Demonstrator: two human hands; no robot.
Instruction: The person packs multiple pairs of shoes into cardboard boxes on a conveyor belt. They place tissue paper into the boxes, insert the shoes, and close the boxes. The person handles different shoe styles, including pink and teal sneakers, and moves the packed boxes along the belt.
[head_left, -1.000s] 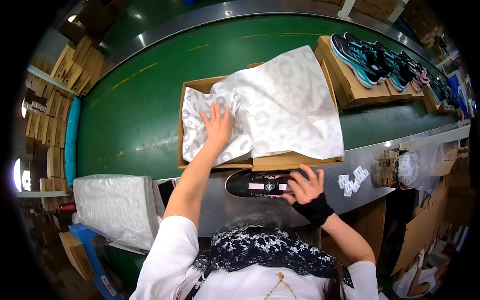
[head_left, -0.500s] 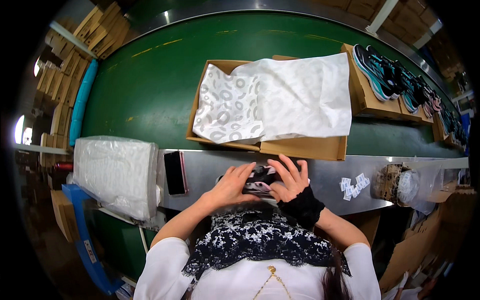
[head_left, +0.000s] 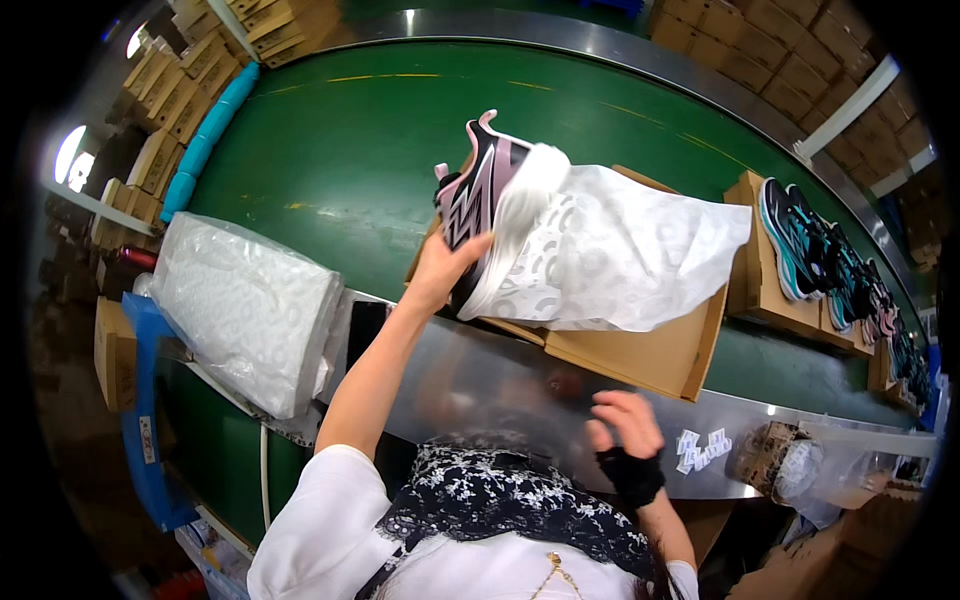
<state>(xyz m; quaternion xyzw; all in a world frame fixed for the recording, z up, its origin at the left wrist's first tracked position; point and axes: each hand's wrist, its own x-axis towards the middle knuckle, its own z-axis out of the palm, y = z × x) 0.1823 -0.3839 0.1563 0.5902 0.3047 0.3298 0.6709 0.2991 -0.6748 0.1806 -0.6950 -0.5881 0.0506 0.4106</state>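
Observation:
At the left end of the open cardboard shoebox, my left hand is closed round a black and pink sneaker. The sneaker is tilted, heel upward, its pale sole side blurred against the patterned white tissue paper. That tissue lies across the box and hides most of its inside. Over the metal table edge, my right hand, with a black band at the wrist, is loosely curled, thumb apart from the fingers, holding nothing. Small white packets lie to its right.
A plastic-wrapped stack of white paper sits at the left, partly beside a dark phone. Pairs of sneakers stand on boxes along the right of the green belt. A torn carton is at the lower right.
My left hand has carried the sneaker from near my body up and forward to the shoebox's left end. My right hand has let go and moved right. The view has turned.

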